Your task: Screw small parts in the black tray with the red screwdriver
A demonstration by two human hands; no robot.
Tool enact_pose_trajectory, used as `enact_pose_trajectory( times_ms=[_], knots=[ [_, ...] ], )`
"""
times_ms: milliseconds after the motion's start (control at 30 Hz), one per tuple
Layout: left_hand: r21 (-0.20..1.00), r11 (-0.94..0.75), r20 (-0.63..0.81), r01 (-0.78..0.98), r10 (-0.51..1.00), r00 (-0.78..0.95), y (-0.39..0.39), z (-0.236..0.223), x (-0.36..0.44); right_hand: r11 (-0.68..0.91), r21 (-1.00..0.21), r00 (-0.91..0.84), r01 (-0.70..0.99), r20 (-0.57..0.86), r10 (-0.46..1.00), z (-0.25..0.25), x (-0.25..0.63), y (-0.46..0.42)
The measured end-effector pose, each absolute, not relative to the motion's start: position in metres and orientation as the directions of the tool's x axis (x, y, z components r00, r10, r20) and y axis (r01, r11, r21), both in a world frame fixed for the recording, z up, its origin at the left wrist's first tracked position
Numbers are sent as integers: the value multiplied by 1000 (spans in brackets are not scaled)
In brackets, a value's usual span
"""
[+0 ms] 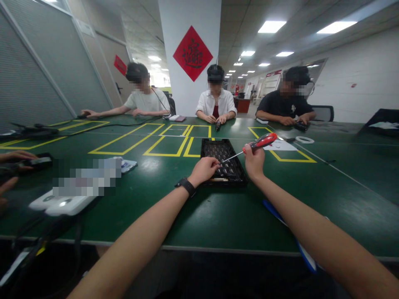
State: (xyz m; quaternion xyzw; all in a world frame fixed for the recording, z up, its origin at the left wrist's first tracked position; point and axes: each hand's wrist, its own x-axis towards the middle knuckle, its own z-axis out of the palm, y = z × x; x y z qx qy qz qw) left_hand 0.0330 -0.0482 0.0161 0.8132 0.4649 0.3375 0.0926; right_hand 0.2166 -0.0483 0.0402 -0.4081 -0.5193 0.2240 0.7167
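Note:
My right hand is closed round a screwdriver with a red and black handle. Its thin metal shaft slants down to the left, with the tip close to the fingers of my left hand. Those fingers are pinched together over a black tray; whatever they hold is too small to make out. Rows of small compartments fill the tray, and small pieces seem to lie in some of them. A light strip lies along the tray's near edge. A dark band is on my left wrist.
Yellow tape outlines mark the green table. A white device is at left, near another person's hands. A blue-edged object lies under my right forearm. A tape roll is at right. Three people sit opposite.

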Motion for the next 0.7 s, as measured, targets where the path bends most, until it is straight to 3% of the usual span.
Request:
enact_pose_trajectory(
  times_ms=[100, 233, 367, 567, 700],
  knots=[
    [428, -547, 490, 720, 810, 323, -50, 16, 33, 644, -755, 231, 124, 653, 721, 43, 208, -58],
    [390, -552, 512, 737, 795, 325, -51, 16, 34, 624, -781, 32, 12, 624, 781, 44, 198, -67],
    [429, -542, 506, 723, 807, 305, -49, 14, 33, 632, -775, -66, 8, 631, 773, 44, 196, -69],
    [552, -524, 438, 649, 844, 309, -50, 17, 35, 652, -758, 9, 14, 652, 758, 41, 198, -67],
    [558, -563, 496, 609, 815, 300, -57, 26, 37, 637, -769, 121, 44, 637, 761, 40, 200, -66]
  ],
)
